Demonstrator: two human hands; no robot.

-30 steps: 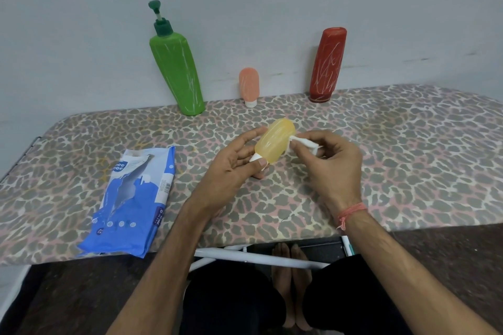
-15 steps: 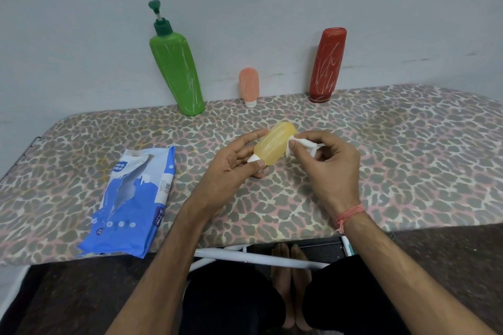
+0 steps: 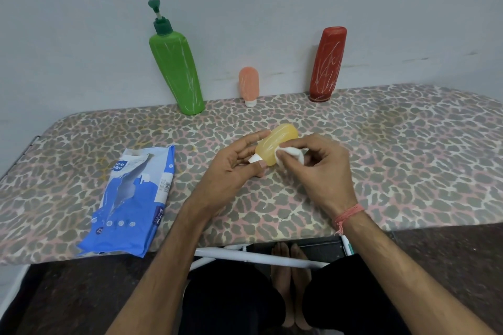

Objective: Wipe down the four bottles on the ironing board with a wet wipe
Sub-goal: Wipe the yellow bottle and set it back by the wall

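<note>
A small yellow bottle, see-through and soft-looking with a white cap, is being held tilted just above the middle of the frame, cap pointing lower left, over an ironing board covered in leopard-print cloth. Three more bottles are standing along the board's far edge against a pale wall, all streaked with thin white scribbles: a tall green pump bottle at upper left, a little peach bottle resting on its cap in the upper middle, and a red bottle to the upper right. A torn blue packet of wipes is lying on the board at lower left. The far side of the yellow bottle is hidden by fingers, and most of the wipe is buried in the right hand. The left hand is gripping the bottle near its cap, fingers curled around it. The right hand is pinching a bunched white wet wipe and pressing it against the bottle's side.
</note>
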